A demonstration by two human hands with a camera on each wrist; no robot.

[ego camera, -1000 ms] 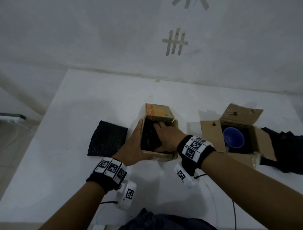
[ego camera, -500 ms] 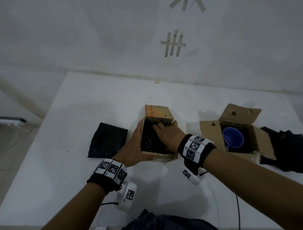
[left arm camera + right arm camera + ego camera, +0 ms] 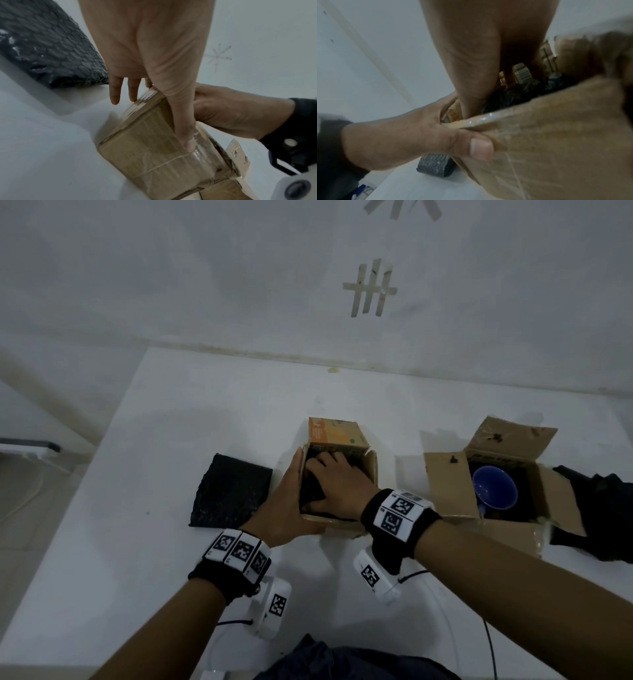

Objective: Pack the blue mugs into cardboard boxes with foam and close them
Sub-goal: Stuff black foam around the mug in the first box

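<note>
A small cardboard box [image 3: 342, 523] stands open at the table's middle, its printed flap [image 3: 335, 434] folded back. Black foam [image 3: 308, 491] lies inside it. My right hand [image 3: 337, 482] reaches into the box and presses flat on the foam [image 3: 513, 94]. My left hand [image 3: 291, 501] braces the near left corner, with straight fingers [image 3: 115, 94] by the left wall and the thumb [image 3: 481, 148] on the front wall [image 3: 154, 155]. To the right a second open box [image 3: 445, 484] holds a blue mug [image 3: 495, 491] upright on dark foam.
A loose black foam sheet [image 3: 233, 494] lies flat on the white table [image 3: 171, 422] just left of the middle box. A dark crumpled piece [image 3: 596, 508] sits beyond the right box. The wall runs along the table's far edge.
My right hand has slid a little to the left over the foam inside the box. The left hand and both boxes stay where they were.
</note>
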